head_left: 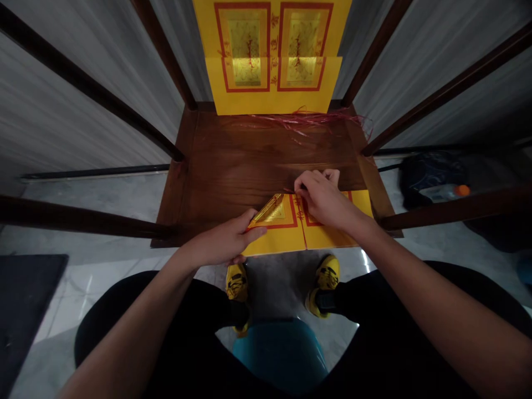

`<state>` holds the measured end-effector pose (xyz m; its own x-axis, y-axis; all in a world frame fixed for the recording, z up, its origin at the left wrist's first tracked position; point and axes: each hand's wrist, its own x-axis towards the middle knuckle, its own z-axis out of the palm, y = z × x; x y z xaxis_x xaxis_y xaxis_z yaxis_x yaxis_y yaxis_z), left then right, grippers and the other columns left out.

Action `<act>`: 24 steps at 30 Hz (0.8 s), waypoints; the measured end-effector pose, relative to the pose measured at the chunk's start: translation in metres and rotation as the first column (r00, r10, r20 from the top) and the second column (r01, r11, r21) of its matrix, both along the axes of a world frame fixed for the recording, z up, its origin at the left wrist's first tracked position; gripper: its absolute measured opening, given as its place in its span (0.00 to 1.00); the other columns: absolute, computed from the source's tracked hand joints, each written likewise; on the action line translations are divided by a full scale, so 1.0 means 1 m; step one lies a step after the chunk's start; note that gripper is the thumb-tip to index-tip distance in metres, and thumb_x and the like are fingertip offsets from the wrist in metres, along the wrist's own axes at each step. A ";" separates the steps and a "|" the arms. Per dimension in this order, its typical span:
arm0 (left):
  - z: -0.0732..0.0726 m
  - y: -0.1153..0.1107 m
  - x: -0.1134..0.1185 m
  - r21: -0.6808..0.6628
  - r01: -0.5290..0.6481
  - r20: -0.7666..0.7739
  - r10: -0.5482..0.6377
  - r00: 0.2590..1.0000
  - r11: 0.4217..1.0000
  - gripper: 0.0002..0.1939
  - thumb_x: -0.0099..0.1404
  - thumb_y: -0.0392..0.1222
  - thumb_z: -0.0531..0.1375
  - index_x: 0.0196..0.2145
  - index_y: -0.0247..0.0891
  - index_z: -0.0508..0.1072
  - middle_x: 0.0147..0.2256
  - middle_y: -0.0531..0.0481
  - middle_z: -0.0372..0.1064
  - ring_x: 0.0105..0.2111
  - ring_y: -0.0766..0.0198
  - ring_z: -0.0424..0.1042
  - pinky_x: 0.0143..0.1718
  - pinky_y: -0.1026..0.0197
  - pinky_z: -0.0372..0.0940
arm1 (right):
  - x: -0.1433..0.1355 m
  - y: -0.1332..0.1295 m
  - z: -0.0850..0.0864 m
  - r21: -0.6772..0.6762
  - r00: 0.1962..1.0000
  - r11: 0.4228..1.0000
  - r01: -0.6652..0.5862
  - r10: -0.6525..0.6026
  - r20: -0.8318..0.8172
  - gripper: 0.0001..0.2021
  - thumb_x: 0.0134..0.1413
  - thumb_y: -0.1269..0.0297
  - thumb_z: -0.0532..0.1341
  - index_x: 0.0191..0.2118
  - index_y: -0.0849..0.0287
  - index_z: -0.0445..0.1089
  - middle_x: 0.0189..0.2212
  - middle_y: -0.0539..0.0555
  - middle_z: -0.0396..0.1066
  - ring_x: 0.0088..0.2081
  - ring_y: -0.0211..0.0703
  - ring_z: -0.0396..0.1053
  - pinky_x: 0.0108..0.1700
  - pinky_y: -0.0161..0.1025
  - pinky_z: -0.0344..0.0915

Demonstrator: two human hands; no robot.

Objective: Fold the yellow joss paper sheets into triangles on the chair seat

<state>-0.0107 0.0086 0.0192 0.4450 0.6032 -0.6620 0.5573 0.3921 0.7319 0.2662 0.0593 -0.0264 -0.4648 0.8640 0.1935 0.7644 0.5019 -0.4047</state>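
A stack of yellow joss paper (276,239) with red frames and gold foil lies at the near edge of a brown wooden board. My left hand (226,239) is closed on its left side, thumb on top, and the left far corner there is bent up, showing layered edges. A thin red string (305,241) runs across the middle of the stack. My right hand (322,197) is bent over the stack's far edge, fingers pinched at the string, a bit of it showing by the fingertips. The right fingertips are partly hidden.
More yellow joss paper (272,102) stands at the back of the wooden board (236,160). Loose red strings (307,119) lie before it. Dark wooden posts (160,52) rise around the board. A bottle with an orange cap (461,191) and a dark bag (428,172) are at right.
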 end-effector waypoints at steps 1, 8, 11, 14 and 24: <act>0.000 0.000 0.000 0.007 0.002 0.002 -0.002 1.000 1.000 0.19 0.75 0.60 0.63 0.46 0.44 0.62 0.27 0.58 0.66 0.16 0.69 0.65 0.12 0.69 0.52 | 0.000 0.000 -0.001 0.004 1.000 1.000 0.001 -0.001 -0.009 0.12 0.65 0.79 0.51 0.38 0.52 0.61 0.40 0.53 0.75 0.44 0.53 0.69 0.53 0.54 0.51; 0.000 0.001 -0.001 0.048 0.024 0.000 -0.024 1.000 0.999 0.20 0.76 0.62 0.61 0.45 0.44 0.62 0.28 0.57 0.66 0.17 0.68 0.66 0.12 0.67 0.53 | 0.000 0.003 -0.003 -0.032 1.000 0.999 0.014 -0.014 -0.008 0.10 0.66 0.77 0.51 0.38 0.52 0.63 0.41 0.55 0.77 0.44 0.54 0.71 0.55 0.55 0.53; -0.001 0.003 -0.003 0.043 0.036 -0.014 -0.036 0.999 0.998 0.21 0.76 0.63 0.60 0.47 0.44 0.62 0.28 0.57 0.66 0.17 0.67 0.66 0.13 0.67 0.54 | -0.001 0.000 -0.003 0.005 0.999 0.999 0.048 -0.047 -0.018 0.10 0.73 0.70 0.50 0.49 0.54 0.68 0.51 0.60 0.78 0.52 0.59 0.72 0.58 0.59 0.57; -0.004 0.003 -0.004 0.047 0.021 0.008 -0.022 1.000 0.999 0.20 0.76 0.63 0.60 0.47 0.44 0.62 0.28 0.57 0.66 0.18 0.67 0.66 0.14 0.67 0.57 | -0.008 -0.016 -0.001 0.087 0.998 0.994 0.061 -0.060 -0.013 0.22 0.78 0.61 0.49 0.71 0.57 0.60 0.70 0.68 0.66 0.69 0.67 0.64 0.68 0.67 0.54; -0.018 0.012 0.005 -0.013 -0.204 0.205 0.202 0.958 0.979 0.29 0.73 0.61 0.64 0.63 0.43 0.64 0.28 0.55 0.69 0.17 0.65 0.65 0.17 0.64 0.57 | -0.047 -0.066 -0.007 0.043 0.970 0.970 -0.240 0.238 0.058 0.46 0.74 0.39 0.57 0.84 0.52 0.38 0.83 0.60 0.41 0.83 0.64 0.39 0.81 0.71 0.38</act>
<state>-0.0060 0.0210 0.0016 0.4378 0.6998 -0.5645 0.3054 0.4748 0.8254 0.2188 -0.0070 -0.0332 -0.6672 0.7165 0.2035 0.6392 0.6911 -0.3374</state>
